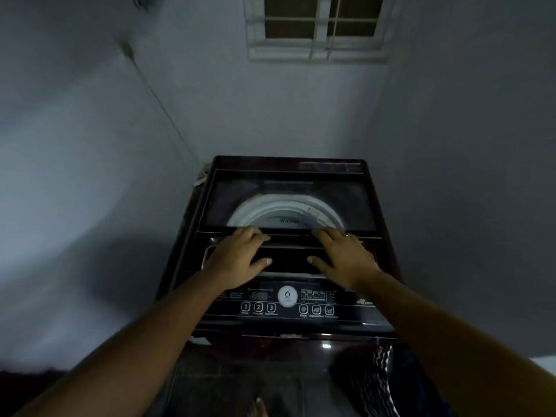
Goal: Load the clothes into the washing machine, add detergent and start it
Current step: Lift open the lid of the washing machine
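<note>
Head view, dim corner. I see the washing machine at frame centre with its lid down and the drum showing through the glass. At 9 o'clock on the lid's front edge the left hand lies flat, fingers spread, gripping nothing. The control panel sits at 6 o'clock of both hands. At 3 o'clock the right hand rests likewise, flat and spread. A striped cloth lies at the frame's 5 o'clock.
</note>
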`<state>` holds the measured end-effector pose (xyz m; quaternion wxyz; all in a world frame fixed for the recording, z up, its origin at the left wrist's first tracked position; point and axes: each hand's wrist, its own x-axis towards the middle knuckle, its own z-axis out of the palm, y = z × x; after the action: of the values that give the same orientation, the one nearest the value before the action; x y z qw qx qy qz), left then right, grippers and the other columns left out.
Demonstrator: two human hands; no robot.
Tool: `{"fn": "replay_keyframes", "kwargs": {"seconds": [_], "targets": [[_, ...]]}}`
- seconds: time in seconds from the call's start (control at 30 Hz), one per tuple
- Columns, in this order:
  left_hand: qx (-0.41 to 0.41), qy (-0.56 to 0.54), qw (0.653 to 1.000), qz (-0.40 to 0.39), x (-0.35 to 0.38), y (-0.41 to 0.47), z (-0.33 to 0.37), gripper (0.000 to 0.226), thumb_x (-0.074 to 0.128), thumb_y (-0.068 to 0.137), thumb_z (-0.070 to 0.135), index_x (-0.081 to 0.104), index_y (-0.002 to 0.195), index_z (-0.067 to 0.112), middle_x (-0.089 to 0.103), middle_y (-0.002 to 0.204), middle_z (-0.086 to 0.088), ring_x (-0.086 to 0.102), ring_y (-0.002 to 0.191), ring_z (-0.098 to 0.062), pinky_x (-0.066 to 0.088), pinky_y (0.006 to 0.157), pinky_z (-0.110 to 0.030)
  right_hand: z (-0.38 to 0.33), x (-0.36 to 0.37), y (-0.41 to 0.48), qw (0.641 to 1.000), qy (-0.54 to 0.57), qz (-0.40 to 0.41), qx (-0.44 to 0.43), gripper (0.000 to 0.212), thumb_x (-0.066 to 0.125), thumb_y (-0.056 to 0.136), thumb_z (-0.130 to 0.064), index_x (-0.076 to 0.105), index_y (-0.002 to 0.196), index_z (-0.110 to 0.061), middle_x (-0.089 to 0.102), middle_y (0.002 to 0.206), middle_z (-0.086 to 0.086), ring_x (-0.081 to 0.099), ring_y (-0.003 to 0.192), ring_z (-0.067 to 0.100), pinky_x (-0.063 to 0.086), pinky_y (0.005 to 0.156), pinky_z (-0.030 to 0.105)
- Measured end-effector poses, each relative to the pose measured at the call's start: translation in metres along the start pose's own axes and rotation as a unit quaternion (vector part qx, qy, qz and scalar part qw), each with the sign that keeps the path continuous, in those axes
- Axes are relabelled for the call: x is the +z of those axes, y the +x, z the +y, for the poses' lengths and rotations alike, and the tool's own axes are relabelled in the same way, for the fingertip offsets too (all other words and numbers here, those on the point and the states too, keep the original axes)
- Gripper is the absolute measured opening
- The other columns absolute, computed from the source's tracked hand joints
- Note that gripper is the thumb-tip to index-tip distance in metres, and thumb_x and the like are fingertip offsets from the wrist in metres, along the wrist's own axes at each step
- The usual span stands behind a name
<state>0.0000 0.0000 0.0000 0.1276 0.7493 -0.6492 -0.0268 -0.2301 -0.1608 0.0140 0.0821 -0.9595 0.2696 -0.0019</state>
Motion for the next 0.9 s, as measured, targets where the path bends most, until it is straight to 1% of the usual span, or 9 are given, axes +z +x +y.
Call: {"fn": "replay_keyframes", "kwargs": {"seconds": [0.13, 0.23, 0.3, 0.43, 0.57, 0.67, 0.73, 0.8, 0.9], "targets": [[-0.010, -0.008, 0.999, -0.050, 0.017, 0.003, -0.011, 0.060, 0.049, 0.090, 0.059, 0.054, 0.137, 0.023, 0.056, 0.128, 0.003, 0.053, 0.120, -0.019, 0.048, 0.095, -0.041, -0.007, 0.022, 0.002, 0.999, 0.004, -0.026, 0.030, 0.060, 0.040, 0.092, -0.060, 0.046, 0.139, -0.023, 0.056, 0.133, 0.004, 0.055, 0.122, 0.026, 0.044, 0.102, 0.046], [-0.016, -0.024, 0.997, -0.068, 0.020, 0.010, -0.016, 0.065, 0.042, 0.089, 0.067, 0.053, 0.138, 0.025, 0.058, 0.129, 0.005, 0.053, 0.122, -0.016, 0.045, 0.097, -0.039, -0.006, 0.025, 0.006, 0.998, 0.015, -0.026, 0.049, 0.060, 0.041, 0.091, -0.062, 0.047, 0.137, -0.025, 0.057, 0.132, 0.003, 0.055, 0.121, 0.025, 0.043, 0.103, 0.046], [-0.009, -0.023, 0.995, -0.092, 0.018, 0.014, -0.019, 0.074, 0.040, 0.084, 0.076, 0.052, 0.138, 0.026, 0.057, 0.128, 0.006, 0.053, 0.120, -0.016, 0.045, 0.097, -0.038, -0.007, 0.021, 0.009, 0.997, 0.021, -0.043, 0.054, 0.066, 0.044, 0.087, -0.068, 0.047, 0.137, -0.025, 0.055, 0.133, 0.003, 0.054, 0.122, 0.025, 0.042, 0.104, 0.046], [0.000, -0.017, 0.987, -0.157, 0.010, 0.019, -0.020, 0.094, 0.045, 0.071, 0.091, 0.046, 0.141, 0.029, 0.053, 0.130, 0.007, 0.049, 0.120, -0.014, 0.045, 0.100, -0.038, -0.010, 0.009, 0.012, 0.994, 0.034, -0.090, 0.053, 0.087, 0.047, 0.075, -0.085, 0.046, 0.138, -0.025, 0.053, 0.135, 0.003, 0.052, 0.123, 0.024, 0.040, 0.107, 0.047], [0.038, -0.003, 0.986, -0.163, -0.016, 0.026, -0.019, 0.105, 0.051, 0.061, 0.095, 0.043, 0.143, 0.029, 0.051, 0.133, 0.008, 0.048, 0.124, -0.012, 0.044, 0.103, -0.036, -0.007, -0.015, 0.013, 0.995, 0.013, -0.093, 0.017, 0.105, 0.050, 0.063, -0.095, 0.042, 0.141, -0.026, 0.050, 0.137, 0.003, 0.050, 0.123, 0.022, 0.042, 0.106, 0.044], [0.065, 0.004, 0.984, -0.165, -0.048, 0.039, -0.020, 0.110, 0.054, 0.060, 0.095, 0.040, 0.146, 0.029, 0.049, 0.139, 0.009, 0.046, 0.128, -0.012, 0.044, 0.104, -0.034, -0.002, -0.042, 0.019, 0.996, -0.029, -0.076, -0.026, 0.110, 0.050, 0.062, -0.095, 0.038, 0.144, -0.023, 0.049, 0.140, 0.004, 0.050, 0.123, 0.023, 0.043, 0.106, 0.045], [0.073, 0.001, 0.980, -0.186, -0.071, 0.052, -0.023, 0.112, 0.053, 0.056, 0.097, 0.037, 0.146, 0.032, 0.046, 0.141, 0.012, 0.045, 0.129, -0.011, 0.046, 0.103, -0.037, 0.002, -0.063, 0.029, 0.996, -0.042, -0.076, -0.037, 0.106, 0.053, 0.062, -0.091, 0.038, 0.143, -0.024, 0.052, 0.132, 0.002, 0.053, 0.116, 0.021, 0.047, 0.100, 0.044], [0.074, -0.007, 0.976, -0.207, -0.097, 0.069, -0.025, 0.109, 0.056, 0.056, 0.095, 0.037, 0.145, 0.035, 0.045, 0.141, 0.014, 0.047, 0.126, -0.011, 0.048, 0.101, -0.038, 0.005, -0.091, 0.043, 0.995, -0.037, -0.088, -0.035, 0.091, 0.058, 0.063, -0.085, 0.045, 0.134, -0.029, 0.056, 0.118, -0.002, 0.057, 0.104, 0.018, 0.053, 0.090, 0.041], [0.074, -0.035, 0.974, -0.212, -0.139, 0.103, -0.029, 0.092, 0.066, 0.065, 0.083, 0.049, 0.140, 0.033, 0.055, 0.135, 0.012, 0.056, 0.116, -0.009, 0.050, 0.100, -0.033, 0.007, -0.142, 0.068, 0.995, -0.031, -0.088, -0.031, 0.070, 0.068, 0.064, -0.077, 0.056, 0.118, -0.034, 0.061, 0.099, -0.011, 0.063, 0.088, 0.014, 0.054, 0.077, 0.030]]}}
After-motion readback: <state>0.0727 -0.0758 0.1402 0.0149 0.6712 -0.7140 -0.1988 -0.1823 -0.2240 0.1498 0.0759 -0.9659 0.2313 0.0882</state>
